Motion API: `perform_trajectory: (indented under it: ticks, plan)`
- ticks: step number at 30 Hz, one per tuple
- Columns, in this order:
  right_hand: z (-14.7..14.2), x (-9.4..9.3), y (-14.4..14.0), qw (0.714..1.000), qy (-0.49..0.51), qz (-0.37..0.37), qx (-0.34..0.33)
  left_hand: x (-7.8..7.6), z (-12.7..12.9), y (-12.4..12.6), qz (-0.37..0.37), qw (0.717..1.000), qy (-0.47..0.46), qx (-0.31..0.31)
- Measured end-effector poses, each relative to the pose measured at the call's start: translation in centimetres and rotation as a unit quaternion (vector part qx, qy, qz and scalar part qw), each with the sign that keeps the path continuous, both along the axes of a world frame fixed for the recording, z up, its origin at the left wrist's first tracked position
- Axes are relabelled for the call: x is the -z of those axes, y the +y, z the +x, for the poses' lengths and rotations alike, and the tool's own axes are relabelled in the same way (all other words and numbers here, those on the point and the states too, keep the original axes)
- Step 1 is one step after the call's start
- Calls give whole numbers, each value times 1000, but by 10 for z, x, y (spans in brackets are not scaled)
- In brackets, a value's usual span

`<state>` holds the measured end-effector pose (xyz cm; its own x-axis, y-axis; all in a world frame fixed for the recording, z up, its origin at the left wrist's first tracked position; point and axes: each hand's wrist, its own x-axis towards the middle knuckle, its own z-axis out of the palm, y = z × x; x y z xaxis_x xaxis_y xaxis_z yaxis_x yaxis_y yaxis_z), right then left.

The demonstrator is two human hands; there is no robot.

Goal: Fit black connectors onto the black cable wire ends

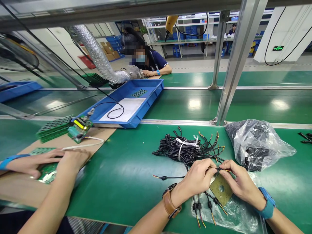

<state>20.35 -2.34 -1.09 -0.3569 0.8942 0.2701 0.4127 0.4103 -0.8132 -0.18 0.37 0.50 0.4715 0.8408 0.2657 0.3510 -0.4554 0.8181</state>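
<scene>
My left hand (198,177) and my right hand (240,183) meet at the lower right, fingertips pinched on a thin black cable (218,168) with coloured wire ends. Just under my fingers lies a square brass-coloured plate (223,192) with a round hole, on a clear plastic bag (237,216). Several cable ends with black grommets (209,204) and red and yellow wires spread below my left hand. Behind my hands sits a bundle of black cables (186,151), tied with a white band.
A clear bag with black parts (259,143) stands at the right. Left of me, a co-worker's hands (70,161) handle a green circuit board (48,172) near a tester (79,128). A blue tray (133,122) and metal post (230,74) stand ahead; another person (156,63) sits across.
</scene>
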Motion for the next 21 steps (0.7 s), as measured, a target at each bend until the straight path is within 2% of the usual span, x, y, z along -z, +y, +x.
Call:
perform_trajectory:
  ticks: [4, 12, 16, 21]
  plan:
    - [-4, 2, -1, 1000, -8, 11, -25, 9, 1, -2, 14, 1000, -25, -9]
    - [-11, 9, -3, 998, -5, 46, -47, 17, 2, -6, 52, 998, 25, -1]
    - [-11, 6, -2, 998, 12, 48, -42, 14, 1, -4, 26, 999, 41, 11]
    - [-4, -1, -1, 999, 16, 13, -26, 1, -1, -1, -6, 999, 28, 28]
